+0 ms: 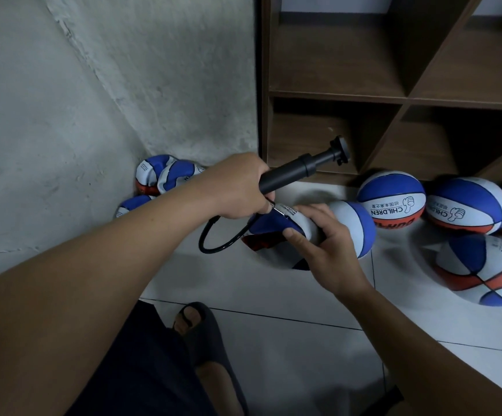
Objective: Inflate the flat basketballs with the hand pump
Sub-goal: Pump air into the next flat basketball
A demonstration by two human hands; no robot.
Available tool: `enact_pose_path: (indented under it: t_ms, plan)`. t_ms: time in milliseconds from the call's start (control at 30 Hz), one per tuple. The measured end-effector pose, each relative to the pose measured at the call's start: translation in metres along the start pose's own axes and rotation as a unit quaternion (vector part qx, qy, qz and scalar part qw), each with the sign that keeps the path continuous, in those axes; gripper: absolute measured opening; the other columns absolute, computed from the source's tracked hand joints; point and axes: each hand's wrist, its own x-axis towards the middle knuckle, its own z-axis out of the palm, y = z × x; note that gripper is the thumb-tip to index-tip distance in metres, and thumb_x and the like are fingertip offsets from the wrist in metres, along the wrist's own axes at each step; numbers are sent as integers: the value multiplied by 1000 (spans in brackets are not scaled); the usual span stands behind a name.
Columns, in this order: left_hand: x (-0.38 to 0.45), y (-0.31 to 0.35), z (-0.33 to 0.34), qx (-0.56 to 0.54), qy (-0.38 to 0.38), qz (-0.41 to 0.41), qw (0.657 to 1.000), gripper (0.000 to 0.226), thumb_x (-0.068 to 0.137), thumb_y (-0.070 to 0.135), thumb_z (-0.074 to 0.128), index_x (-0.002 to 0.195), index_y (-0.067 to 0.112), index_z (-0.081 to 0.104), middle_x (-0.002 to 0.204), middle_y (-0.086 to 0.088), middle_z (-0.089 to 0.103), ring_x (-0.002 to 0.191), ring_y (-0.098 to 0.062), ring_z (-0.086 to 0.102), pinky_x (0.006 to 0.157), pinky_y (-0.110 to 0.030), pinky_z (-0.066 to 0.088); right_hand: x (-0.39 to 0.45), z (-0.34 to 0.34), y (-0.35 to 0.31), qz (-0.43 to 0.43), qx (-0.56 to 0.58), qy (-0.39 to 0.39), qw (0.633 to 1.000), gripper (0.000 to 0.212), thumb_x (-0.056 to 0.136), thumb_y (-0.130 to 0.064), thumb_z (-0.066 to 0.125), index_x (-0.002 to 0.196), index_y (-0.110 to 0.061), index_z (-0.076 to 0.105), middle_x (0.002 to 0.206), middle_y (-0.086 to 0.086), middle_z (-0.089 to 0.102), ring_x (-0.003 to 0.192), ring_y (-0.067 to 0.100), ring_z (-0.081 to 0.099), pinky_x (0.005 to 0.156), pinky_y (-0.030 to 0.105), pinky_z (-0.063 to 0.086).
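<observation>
At the centre of the frame a half-flat blue, white and red basketball (pixel 276 232) is held just above the tiled floor (pixel 273 295), its skin creased and folded. The right hand (pixel 324 241) grips it from the near side, thumb pressed into the blue panel and fingers curled over the white one. The left hand (pixel 237 187) is wrapped around the barrel of the black hand pump (pixel 300 169), whose handle points to the upper right; its fingertips also seem to pinch the metal needle end at the ball's top. The pump's black hose (pixel 213 238) loops down below that hand. Right of centre, round inflated balls (pixel 390 199) lie together on the floor in front of a brown wooden shelf unit (pixel 393 97). At centre left, crumpled flat balls (pixel 159 175) are piled in the corner against the grey wall (pixel 93 85). A foot in a dark sandal (pixel 195 322) shows at the bottom.
</observation>
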Motion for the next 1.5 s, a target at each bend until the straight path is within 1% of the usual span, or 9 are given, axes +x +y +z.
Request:
enact_pose_path:
  t_ms: [133,333,500,733,867,1100,1233,1333,1500]
  plan:
    - [0,1,-4,-5,10,1,1000,16,85,20,88,87,30,76,71,11,73,64,-2,72,63,-23,51,2,-2,-4,10,19,3,1000,32,96,-17,81,127,-16,73,121,6,65,117,21,64,101,28,51]
    - [-1,3,-6,-1,12,6,1000,15,86,20,87,88,30,76,69,11,73,64,-3,73,64,-23,53,2,-4,-9,-2,8,4,1000,32,96,-13,80,127,-13,73,120,6,65,114,17,64,96,18,48]
    - [-2,4,-6,23,19,14,999,14,86,21,87,90,28,76,72,12,71,65,-3,70,62,-21,49,1,-3,-7,7,7,-3,1000,33,97,-16,80,129,-14,73,124,3,64,119,19,63,101,28,52]
    - [1,9,6,107,46,44,992,12,83,17,83,87,23,74,76,1,70,66,-17,69,60,-35,59,1,-3,-7,18,-33,-19,999,38,96,-27,80,133,-20,72,125,-5,62,120,17,63,102,41,56]
    - [3,9,12,121,50,51,990,14,82,13,81,87,23,73,75,0,68,64,-18,67,53,-30,53,4,-3,-8,21,-46,-24,998,38,96,-30,80,133,-24,72,125,-8,62,120,15,63,102,41,56]
    - [1,5,11,77,36,43,995,11,83,19,85,88,20,75,78,-1,72,68,-18,71,65,-39,61,4,3,-13,23,-69,-5,997,31,97,-28,80,127,-18,74,118,-5,63,114,10,62,97,23,51]
    - [0,4,15,67,32,28,997,12,84,19,86,88,19,74,78,1,72,67,-16,70,62,-35,59,3,6,-15,22,-90,1,996,33,96,-28,81,127,-18,74,117,-6,62,112,7,61,94,16,48]
    - [-1,3,19,66,26,26,997,13,84,18,85,86,19,72,76,0,70,64,-17,69,60,-35,58,3,8,-17,9,-110,-8,994,31,96,-27,82,126,-22,75,116,-9,61,111,8,61,94,18,49]
    - [-3,4,24,89,27,35,995,22,85,17,84,78,23,64,72,0,66,60,-16,64,53,-28,45,2,8,-21,24,-95,-2,995,30,97,-28,79,126,-22,75,117,-8,62,112,5,61,92,12,48]
